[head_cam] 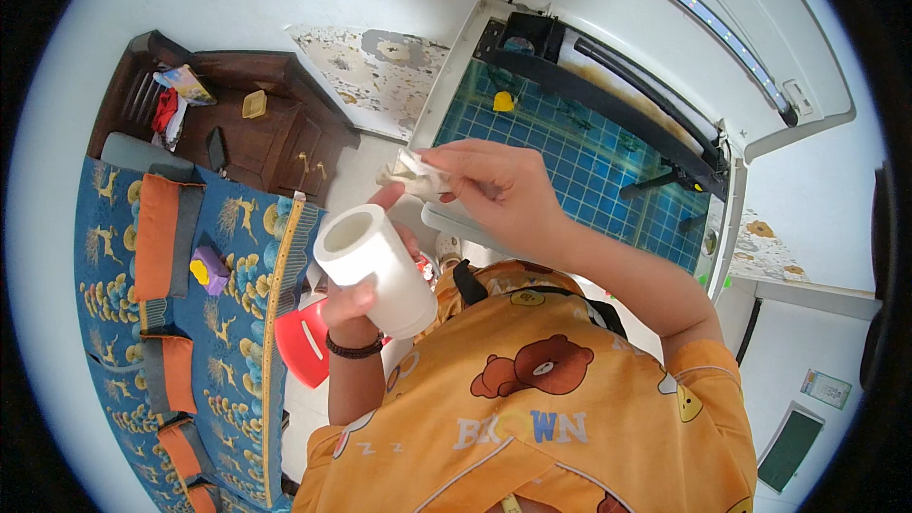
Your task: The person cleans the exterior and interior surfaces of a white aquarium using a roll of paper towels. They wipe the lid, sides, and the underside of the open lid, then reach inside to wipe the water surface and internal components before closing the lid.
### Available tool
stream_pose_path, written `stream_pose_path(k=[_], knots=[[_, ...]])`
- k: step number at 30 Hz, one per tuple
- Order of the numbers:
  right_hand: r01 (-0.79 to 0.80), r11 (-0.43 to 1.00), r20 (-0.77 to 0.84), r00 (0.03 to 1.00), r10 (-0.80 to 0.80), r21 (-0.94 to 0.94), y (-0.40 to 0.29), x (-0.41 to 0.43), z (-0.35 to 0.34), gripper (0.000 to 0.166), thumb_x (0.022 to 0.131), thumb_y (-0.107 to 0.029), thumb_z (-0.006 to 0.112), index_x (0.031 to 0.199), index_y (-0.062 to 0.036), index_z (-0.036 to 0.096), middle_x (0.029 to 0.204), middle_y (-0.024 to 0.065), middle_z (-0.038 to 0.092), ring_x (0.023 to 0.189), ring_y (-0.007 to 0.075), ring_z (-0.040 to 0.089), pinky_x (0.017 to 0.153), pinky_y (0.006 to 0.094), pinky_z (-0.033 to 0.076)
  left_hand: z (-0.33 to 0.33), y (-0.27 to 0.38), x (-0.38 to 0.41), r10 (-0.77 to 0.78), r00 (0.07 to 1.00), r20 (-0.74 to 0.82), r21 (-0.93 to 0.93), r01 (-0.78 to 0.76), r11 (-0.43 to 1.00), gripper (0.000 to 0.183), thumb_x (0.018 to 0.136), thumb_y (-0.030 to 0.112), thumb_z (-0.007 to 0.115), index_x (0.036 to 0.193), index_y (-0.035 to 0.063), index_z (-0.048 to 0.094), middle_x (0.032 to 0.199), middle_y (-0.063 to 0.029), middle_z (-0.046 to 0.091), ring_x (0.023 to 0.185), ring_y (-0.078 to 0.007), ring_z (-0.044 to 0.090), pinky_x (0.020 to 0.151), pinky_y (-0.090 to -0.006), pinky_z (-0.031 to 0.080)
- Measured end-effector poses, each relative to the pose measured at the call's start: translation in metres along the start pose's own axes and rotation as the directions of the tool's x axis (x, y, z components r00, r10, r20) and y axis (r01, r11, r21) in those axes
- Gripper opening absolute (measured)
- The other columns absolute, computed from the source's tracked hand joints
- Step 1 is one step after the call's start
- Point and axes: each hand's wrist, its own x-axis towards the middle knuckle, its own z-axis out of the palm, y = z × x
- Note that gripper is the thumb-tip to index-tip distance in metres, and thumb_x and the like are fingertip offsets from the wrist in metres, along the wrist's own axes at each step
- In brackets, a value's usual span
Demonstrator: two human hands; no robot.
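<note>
My left hand (356, 303) grips a thick white paper roll (388, 285), its hollow end tilted up toward the upper left. The thumb lies across the near side and the fingers wrap behind it. Just above the roll, my right hand (491, 189) pinches a crumpled, off-white piece of paper or tissue (417, 174) between thumb and fingers. A fingertip of the left hand touches or nearly touches the underside of this piece. A dark braided band circles my left wrist.
An open-topped aquarium (570, 149) with blue tile pattern stands ahead, its lighted lid (805, 35) raised. Left are a dark wooden cabinet (278, 142) and a sofa with patterned blue cover (235, 342), orange-grey cushions (160, 239) and a purple box (214, 271). A red stool (303, 345) stands beside the sofa.
</note>
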Motion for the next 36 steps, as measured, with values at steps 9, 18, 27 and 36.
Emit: stream_pose_path(k=[9,18,27,36], knots=[[-0.159,0.984,-0.035,0.986,0.162,0.080,-0.005,0.000,0.006,0.021,0.088,-0.003,0.058,0.108,0.0032,0.065,0.081,0.0129,0.069,0.067,0.0138,0.067,0.059,0.0267,0.052,0.014,0.004,0.004,0.065,0.997,0.049,0.490,-0.081,0.868,0.085,0.055,0.034,0.080,0.126,-0.0050,0.052,0.140,-0.0180,0.042,0.128,-0.0261,0.040,0.104,-0.0369,0.033],[-0.374,0.904,0.150,0.925,0.349,0.208,-0.011,0.007,-0.007,0.024,0.095,-0.010,0.054,0.111,0.0063,0.062,0.092,0.0057,0.067,0.080,0.0091,0.062,0.071,0.0241,0.054,0.034,0.016,0.018,0.123,0.920,0.372,0.776,-0.381,0.502,0.071,0.058,0.016,0.082,0.120,-0.0056,0.055,0.126,-0.0200,0.052,0.110,-0.0283,0.059,0.091,-0.0347,0.047],[-0.306,0.919,0.201,0.945,0.260,0.250,-0.013,0.012,-0.015,0.026,0.095,-0.016,0.053,0.105,0.0049,0.065,0.087,0.0016,0.066,0.078,0.0050,0.054,0.070,0.0241,0.050,0.045,0.019,0.022,0.023,0.909,0.415,0.861,-0.401,0.313,0.073,0.059,0.018,0.082,0.122,-0.0057,0.054,0.130,-0.0274,0.050,0.111,-0.0320,0.060,0.092,-0.0350,0.047],[-0.494,0.752,0.272,0.869,0.413,0.437,0.003,0.015,-0.026,0.027,0.095,-0.014,0.056,0.114,0.0028,0.063,0.103,0.0089,0.067,0.089,0.0120,0.063,0.079,0.0267,0.052,0.000,0.025,0.012,0.252,0.940,0.229,0.683,-0.340,0.647,0.071,0.059,0.026,0.078,0.117,-0.0071,0.056,0.128,-0.0245,0.052,0.126,-0.0355,0.046,0.103,-0.0436,0.034]])
